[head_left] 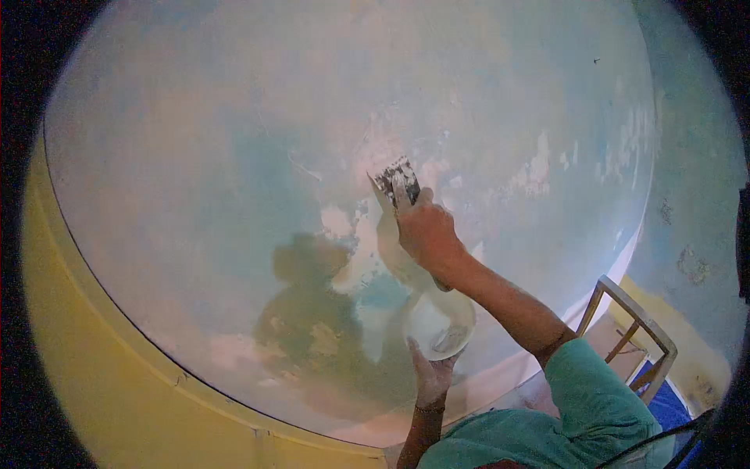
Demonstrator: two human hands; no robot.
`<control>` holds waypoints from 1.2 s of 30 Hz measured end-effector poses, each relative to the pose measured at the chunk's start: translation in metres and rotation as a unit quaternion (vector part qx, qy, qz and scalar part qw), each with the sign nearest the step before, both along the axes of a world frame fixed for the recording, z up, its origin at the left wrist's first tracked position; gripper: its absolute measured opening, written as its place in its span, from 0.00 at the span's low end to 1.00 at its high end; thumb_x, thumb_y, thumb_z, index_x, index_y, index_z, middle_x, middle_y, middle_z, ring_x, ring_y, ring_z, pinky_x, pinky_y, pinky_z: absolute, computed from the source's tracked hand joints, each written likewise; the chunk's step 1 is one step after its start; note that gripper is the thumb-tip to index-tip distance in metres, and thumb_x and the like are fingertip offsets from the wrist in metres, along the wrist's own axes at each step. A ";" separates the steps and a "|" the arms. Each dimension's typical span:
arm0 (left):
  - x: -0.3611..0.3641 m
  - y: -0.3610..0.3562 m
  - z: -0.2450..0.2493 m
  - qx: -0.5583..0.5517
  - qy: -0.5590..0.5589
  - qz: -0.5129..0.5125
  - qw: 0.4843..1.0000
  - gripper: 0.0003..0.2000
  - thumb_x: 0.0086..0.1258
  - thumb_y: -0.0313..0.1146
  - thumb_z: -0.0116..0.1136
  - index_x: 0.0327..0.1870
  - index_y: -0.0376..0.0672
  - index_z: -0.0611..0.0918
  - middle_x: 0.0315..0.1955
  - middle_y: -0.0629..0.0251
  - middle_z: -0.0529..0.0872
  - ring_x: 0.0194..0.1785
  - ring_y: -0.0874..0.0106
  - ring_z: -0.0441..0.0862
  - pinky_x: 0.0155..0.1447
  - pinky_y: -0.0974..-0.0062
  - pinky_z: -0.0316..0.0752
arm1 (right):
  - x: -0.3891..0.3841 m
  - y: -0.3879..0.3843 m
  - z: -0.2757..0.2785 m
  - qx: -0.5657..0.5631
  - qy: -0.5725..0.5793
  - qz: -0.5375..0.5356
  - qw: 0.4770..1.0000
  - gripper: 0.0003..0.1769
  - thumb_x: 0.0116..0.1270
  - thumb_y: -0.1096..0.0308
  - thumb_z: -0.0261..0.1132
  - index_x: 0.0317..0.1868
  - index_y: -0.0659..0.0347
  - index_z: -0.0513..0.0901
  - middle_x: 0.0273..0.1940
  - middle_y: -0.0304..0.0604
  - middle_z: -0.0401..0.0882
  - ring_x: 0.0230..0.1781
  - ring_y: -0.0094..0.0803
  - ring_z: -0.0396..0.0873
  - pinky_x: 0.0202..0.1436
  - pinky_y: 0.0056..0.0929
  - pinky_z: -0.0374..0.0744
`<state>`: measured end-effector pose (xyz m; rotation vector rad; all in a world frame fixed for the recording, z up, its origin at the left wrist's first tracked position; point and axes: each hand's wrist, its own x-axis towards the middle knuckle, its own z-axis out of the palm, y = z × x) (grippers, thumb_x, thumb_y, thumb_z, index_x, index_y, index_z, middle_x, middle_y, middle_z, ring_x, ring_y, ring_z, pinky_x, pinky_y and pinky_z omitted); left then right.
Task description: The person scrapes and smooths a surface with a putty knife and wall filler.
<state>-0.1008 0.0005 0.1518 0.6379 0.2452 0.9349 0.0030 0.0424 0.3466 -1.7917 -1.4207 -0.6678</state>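
Note:
My right hand (pixel 432 238) grips a putty knife (pixel 401 178) whose wide blade is smeared with white filler. The blade lies at the pale blue-green wall (pixel 195 86), beside white patches (pixel 337 223) of filler. Lower down, my left hand (pixel 432 374) holds up a round white bowl (pixel 428 314) from its underside and rim. Some whitish material (pixel 451 338) shows inside the bowl. The handle of the knife is mostly hidden in my right fist.
A yellow lower wall band (pixel 133 375) runs along the left and bottom. At right stands a metal frame (pixel 637 316), with a blue item (pixel 664 402) by it. More white patches (pixel 539 166) mark the wall's right side. My shadow falls on the wall.

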 end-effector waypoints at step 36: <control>0.019 0.019 -0.050 0.044 0.009 0.041 0.998 0.32 0.62 0.57 0.42 0.61 0.45 0.58 0.57 0.54 0.63 0.57 0.54 0.64 0.56 0.50 0.64 | 0.017 0.021 -0.012 0.108 -0.043 0.069 0.991 0.26 0.52 0.73 0.55 0.54 0.64 0.64 0.32 0.58 0.66 0.20 0.46 0.74 0.21 0.39 0.74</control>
